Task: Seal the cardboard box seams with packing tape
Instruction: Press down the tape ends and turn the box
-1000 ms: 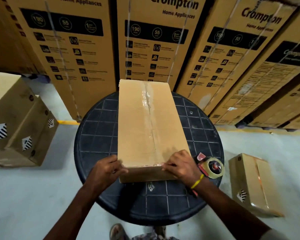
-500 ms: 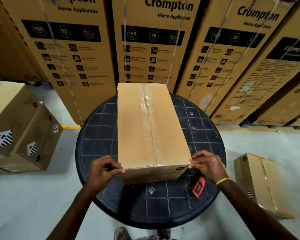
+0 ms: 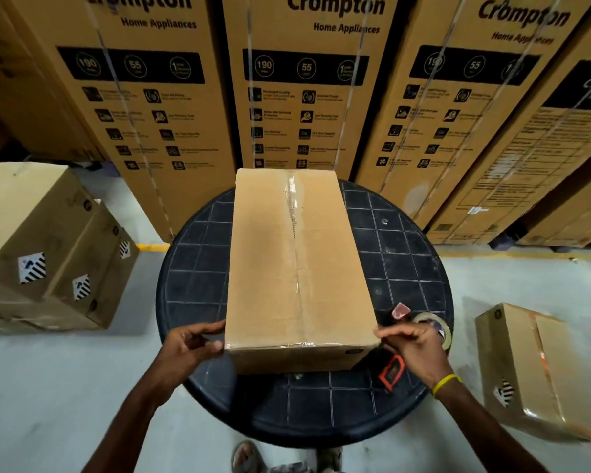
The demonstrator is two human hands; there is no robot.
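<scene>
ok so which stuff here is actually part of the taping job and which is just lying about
Part of the job:
- cardboard box on the round table
- tape dispenser by the right hand
- left hand at the box corner

Lying about:
- small box on the floor
- stacked boxes at left
- Crompton cartons behind

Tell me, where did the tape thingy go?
The tape dispenser lies on the round black table, at the right near corner of the box, partly hidden behind the right hand.

Your view's dim and warm, glare on the tape strip (image 3: 292, 196) (top seam), edges bowed by fisheye, lower corners blurred.
</scene>
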